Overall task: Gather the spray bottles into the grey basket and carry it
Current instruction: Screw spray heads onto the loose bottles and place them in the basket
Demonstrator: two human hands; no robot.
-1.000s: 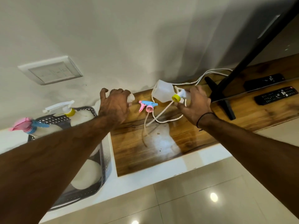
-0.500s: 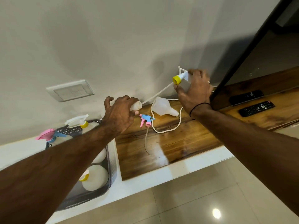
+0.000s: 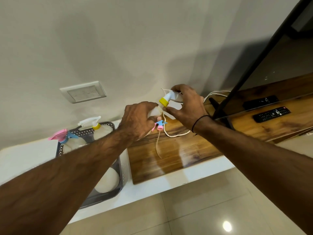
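Note:
My left hand point(image 3: 137, 119) grips a white bottle point(image 3: 154, 112) by its neck above the wooden top. My right hand point(image 3: 187, 106) holds a white spray head with a yellow collar point(image 3: 164, 101), and the collar sits right at that bottle's neck. Another white bottle point(image 3: 171, 115) lies behind, mostly hidden by my right hand. A loose pink and blue spray head point(image 3: 160, 125) with its tube lies on the wood below my hands. The grey basket point(image 3: 122, 167) stands at the left and holds a pink-headed bottle point(image 3: 63, 135), a yellow-collared bottle point(image 3: 95, 123) and a white bottle point(image 3: 108, 180).
A white cord point(image 3: 176, 135) loops on the wooden top point(image 3: 177, 158). To the right are a black TV stand leg point(image 3: 220, 109) and two black remotes point(image 3: 271, 114) point(image 3: 260, 101). A switch plate point(image 3: 83, 92) is on the wall. Glossy tiled floor lies below the white ledge.
My right hand has brought the yellow-collared spray head down and left from near the wall to the neck of the bottle in my left hand. The left hand has risen slightly.

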